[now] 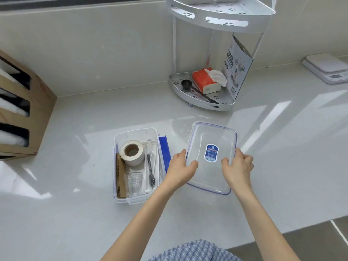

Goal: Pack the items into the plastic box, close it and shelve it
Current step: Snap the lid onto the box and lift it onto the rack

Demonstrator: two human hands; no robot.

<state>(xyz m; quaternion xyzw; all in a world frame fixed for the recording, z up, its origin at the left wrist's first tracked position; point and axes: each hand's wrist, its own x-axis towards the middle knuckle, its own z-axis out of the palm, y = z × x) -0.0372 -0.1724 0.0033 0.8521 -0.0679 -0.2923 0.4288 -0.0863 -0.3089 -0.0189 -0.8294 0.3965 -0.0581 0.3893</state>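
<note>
Grip: left hand [180, 167] and right hand [237, 166] each clasp a long edge of the clear lid [211, 140], fingers over the rim, thumbs on its top face; the lid carries a blue label [211, 153] and sits at or just above the white counter [75, 213]. Plastic box [135, 133]: open, just left of the lid. Contents: tape roll [132, 152], stacked clear cups [133, 182], cardboard strip [120, 178], dark fork [150, 172]. Corner rack [222, 21]: well behind, holding a tissue pack [205, 80].
</note>
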